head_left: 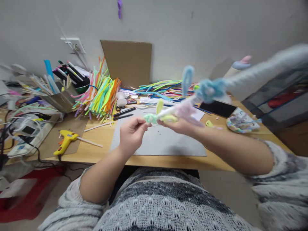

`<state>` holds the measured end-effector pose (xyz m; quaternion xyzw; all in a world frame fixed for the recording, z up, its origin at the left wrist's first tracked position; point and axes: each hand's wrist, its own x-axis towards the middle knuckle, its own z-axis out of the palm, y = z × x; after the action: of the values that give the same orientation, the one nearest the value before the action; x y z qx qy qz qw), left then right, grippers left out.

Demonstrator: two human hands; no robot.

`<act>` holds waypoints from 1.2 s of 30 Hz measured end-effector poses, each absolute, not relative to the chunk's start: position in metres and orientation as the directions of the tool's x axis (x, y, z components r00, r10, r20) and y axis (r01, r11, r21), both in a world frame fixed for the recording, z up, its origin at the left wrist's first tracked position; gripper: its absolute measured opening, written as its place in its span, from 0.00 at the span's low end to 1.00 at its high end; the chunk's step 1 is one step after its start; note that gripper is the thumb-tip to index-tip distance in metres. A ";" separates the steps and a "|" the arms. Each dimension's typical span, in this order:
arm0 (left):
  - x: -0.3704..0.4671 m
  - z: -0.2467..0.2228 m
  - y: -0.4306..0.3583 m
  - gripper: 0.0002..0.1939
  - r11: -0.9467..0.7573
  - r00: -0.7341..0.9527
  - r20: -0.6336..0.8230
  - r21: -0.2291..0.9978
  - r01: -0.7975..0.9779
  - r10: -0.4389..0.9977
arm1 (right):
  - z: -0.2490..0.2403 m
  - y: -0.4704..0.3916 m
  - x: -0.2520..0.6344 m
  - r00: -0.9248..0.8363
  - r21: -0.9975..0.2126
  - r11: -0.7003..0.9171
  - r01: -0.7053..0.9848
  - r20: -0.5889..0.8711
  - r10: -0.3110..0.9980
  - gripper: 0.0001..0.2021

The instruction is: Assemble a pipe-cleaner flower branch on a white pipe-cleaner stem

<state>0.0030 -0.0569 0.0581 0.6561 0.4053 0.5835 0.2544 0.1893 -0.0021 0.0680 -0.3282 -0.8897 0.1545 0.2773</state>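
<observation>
A long fuzzy white stem slants from the upper right down to the middle, above the grey mat. Along it sit a blue flower, a pale purple flower and yellow leaf-like loops. A mint green flower is at its lower left tip. My left hand pinches the edge of the mint flower between thumb and finger. Beneath the stem, my right hand is closed around it near the yellow loops; the stem and flowers partly cover its fingers.
A yellow glue gun lies at the left, near a power strip. Behind are a bundle of coloured pipe cleaners, a pen holder and a cardboard sheet. A dark phone lies at the right beside a braided item.
</observation>
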 end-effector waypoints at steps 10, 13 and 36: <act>0.010 0.050 -0.029 0.09 -0.270 -0.088 0.271 0.962 0.030 0.958 | 0.037 -0.036 0.185 -0.400 -0.365 0.657 0.659 0.571 0.717 0.12; 0.010 0.049 -0.029 0.07 -0.266 -0.100 0.272 0.961 0.068 0.957 | 0.038 -0.033 0.190 -0.385 -0.334 0.662 0.671 0.606 0.696 0.12; -0.004 0.050 -0.052 0.07 -0.912 0.644 0.662 0.162 0.376 0.383 | 0.139 -0.012 0.183 -0.728 -0.363 0.715 0.598 0.128 0.674 0.06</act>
<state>-0.0038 -0.0518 0.0504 0.9067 0.2095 0.3659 0.0048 0.1834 -0.0123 0.1395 -0.3465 -0.9173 0.1500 0.1263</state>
